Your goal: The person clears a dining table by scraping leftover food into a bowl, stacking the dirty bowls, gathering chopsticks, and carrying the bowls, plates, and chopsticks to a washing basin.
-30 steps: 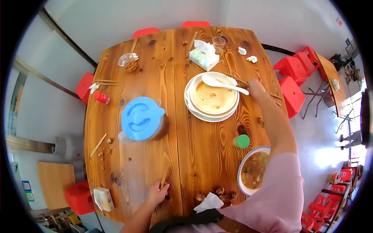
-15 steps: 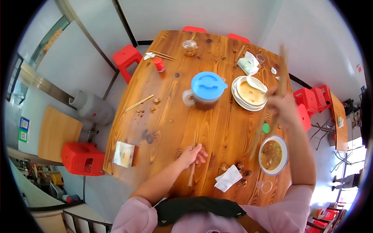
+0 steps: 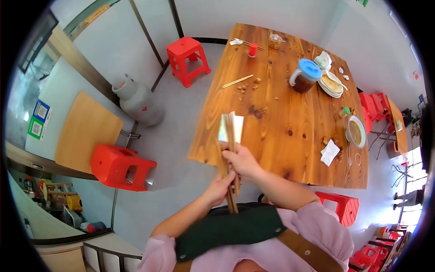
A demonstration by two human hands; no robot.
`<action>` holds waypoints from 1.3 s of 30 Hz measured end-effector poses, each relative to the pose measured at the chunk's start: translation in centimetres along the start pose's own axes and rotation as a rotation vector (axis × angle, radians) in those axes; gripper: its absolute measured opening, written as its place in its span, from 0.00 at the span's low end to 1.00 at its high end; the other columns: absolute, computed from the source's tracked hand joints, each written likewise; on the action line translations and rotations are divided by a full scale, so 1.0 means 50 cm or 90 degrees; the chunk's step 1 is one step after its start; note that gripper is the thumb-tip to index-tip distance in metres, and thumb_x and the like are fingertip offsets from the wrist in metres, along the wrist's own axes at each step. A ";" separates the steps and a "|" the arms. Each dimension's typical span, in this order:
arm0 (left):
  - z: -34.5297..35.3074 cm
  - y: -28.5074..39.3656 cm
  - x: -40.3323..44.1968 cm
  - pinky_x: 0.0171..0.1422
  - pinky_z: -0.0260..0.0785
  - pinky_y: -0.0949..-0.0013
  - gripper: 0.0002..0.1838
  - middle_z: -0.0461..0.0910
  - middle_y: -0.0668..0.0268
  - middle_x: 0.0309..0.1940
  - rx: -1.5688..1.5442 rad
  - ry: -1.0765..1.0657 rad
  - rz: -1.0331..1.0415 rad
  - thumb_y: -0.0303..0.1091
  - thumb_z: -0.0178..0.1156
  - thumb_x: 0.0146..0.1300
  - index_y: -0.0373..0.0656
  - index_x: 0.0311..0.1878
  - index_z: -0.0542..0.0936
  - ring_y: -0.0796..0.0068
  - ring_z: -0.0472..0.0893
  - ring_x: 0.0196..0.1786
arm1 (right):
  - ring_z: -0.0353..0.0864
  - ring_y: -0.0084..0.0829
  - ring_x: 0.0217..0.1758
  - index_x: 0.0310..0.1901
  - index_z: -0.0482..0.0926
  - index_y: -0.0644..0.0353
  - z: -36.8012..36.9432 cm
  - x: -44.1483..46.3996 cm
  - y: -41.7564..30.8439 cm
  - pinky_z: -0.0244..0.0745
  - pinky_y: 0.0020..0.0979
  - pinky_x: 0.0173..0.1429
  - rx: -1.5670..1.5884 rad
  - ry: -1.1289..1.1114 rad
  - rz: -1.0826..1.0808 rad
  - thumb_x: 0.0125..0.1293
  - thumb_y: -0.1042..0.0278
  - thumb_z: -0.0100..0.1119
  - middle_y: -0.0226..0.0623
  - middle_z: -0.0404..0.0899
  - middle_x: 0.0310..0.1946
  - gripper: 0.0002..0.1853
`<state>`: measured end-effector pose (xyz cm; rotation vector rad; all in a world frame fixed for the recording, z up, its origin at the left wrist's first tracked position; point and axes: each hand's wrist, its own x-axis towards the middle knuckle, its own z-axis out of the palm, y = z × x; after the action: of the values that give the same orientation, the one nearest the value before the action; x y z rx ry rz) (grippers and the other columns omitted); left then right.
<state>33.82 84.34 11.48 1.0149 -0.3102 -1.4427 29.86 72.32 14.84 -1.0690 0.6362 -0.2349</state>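
Several wooden chopsticks (image 3: 231, 127) stand bunched in front of my chest, just off the near left corner of the table. My left hand (image 3: 219, 187) is closed round their lower part. Higher up, my right hand (image 3: 244, 162) grips the same bunch, so both hands nearly touch. Behind the chopstick tips lies a tissue packet (image 3: 239, 131) on the table, partly covered. Another pair of chopsticks (image 3: 238, 81) rests on the wood beside scattered crumbs or shells (image 3: 257, 80).
The wooden table (image 3: 281, 149) bears a blue-lidded pitcher (image 3: 310, 68), stacked plates (image 3: 330, 88), a soup bowl (image 3: 355, 131), a crumpled napkin (image 3: 330, 152) and a red shaker (image 3: 253, 50). Red stools (image 3: 186, 56) and a gas cylinder (image 3: 138, 99) stand on the floor.
My right hand has come from the table's right side to my left hand, bringing its chopsticks into one bunch. My view has swung left, and I am nearer the table's left corner.
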 end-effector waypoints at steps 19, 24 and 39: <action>-0.480 0.340 -0.275 0.47 0.66 0.64 0.37 0.66 0.55 0.51 0.116 0.067 0.197 0.52 0.53 0.55 0.44 0.62 0.51 0.65 0.71 0.47 | 0.67 0.24 0.19 0.29 0.66 0.58 0.543 0.136 0.162 0.68 0.29 0.29 0.199 -0.272 0.232 0.53 0.72 0.51 0.29 0.64 0.17 0.04; -0.681 0.515 -0.096 0.49 0.66 0.67 0.28 0.72 0.56 0.44 0.060 0.049 0.157 0.46 0.46 0.62 0.39 0.59 0.56 0.68 0.73 0.44 | 0.61 0.17 0.14 0.30 0.65 0.56 0.604 0.383 0.091 0.62 0.22 0.20 0.126 -0.309 0.145 0.58 0.62 0.53 0.25 0.62 0.15 0.10; -1.286 0.579 0.070 0.47 0.67 0.64 0.20 0.75 0.51 0.38 0.769 0.423 -0.168 0.41 0.56 0.54 0.33 0.43 0.71 0.59 0.75 0.42 | 0.62 0.17 0.15 0.37 0.70 0.60 0.333 0.883 -0.141 0.60 0.20 0.17 0.070 0.246 0.015 0.54 0.70 0.56 0.29 0.69 0.19 0.10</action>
<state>100.34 100.53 -5.72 2.5023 -0.5819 -0.9693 75.80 60.38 10.05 -0.9161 0.9703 -0.4564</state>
